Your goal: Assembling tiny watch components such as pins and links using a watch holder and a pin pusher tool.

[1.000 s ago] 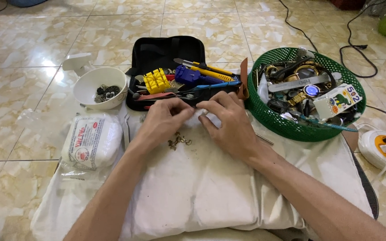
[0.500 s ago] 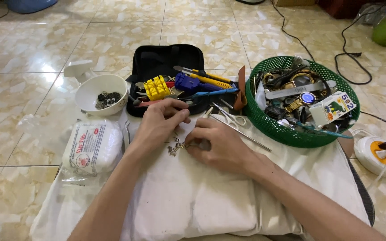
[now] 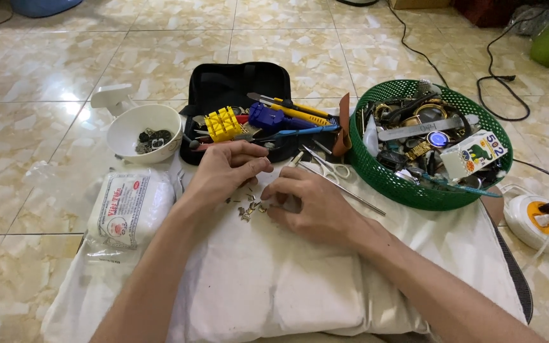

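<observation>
Since a moment ago both hands have drawn back toward the person and now sit lower on the white cloth [image 3: 274, 279], away from the black tool case [image 3: 236, 89]. The left hand [image 3: 223, 171] is curled with its fingertips pinched narrowly together; whether anything lies between them I cannot tell. The right hand [image 3: 306, 203] lies knuckles up, its fingers folded down onto the cloth, and I cannot tell if it grips anything.

The small metal pieces [image 3: 249, 206] lie scattered on the cloth in the gap between the two hands, just under the left fingertips and touching or just beside the right ones. They are too small to read an axis or heading; the scatter runs roughly left to right.

Just beyond the right hand lie small scissors [image 3: 332, 166] and a thin metal rod [image 3: 344, 189], the rod slanting from upper left to lower right. A white bowl [image 3: 144, 130] stands left of the case, a green basket [image 3: 436, 190] to the right.
</observation>
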